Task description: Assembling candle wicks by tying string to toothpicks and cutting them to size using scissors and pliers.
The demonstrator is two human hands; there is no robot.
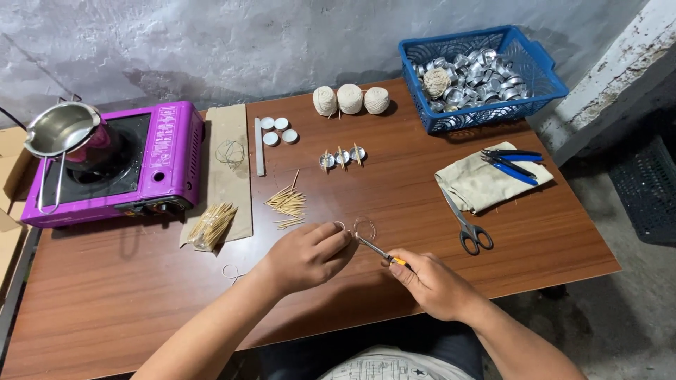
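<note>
Your left hand [306, 257] is pinching a thin wire loop [364, 229] on the table [127, 295], while your right hand [431, 283] is gripping small pliers [377, 250] closed on it.

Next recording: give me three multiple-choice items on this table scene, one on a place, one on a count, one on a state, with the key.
1. Where is the blue basket?
A. far right corner
B. on the stove
C. near left edge

2. How many twine balls stand in the row at the table's far edge?
A. one
B. three
C. five

3. What is the right hand doing?
A. lying flat, empty
B. gripping small pliers
C. lifting scissors

Key: 1 A, it sits at the table's far right; 2 B, three balls side by side; 3 B, fingers closed on the handles, tip toward the left hand.
</note>
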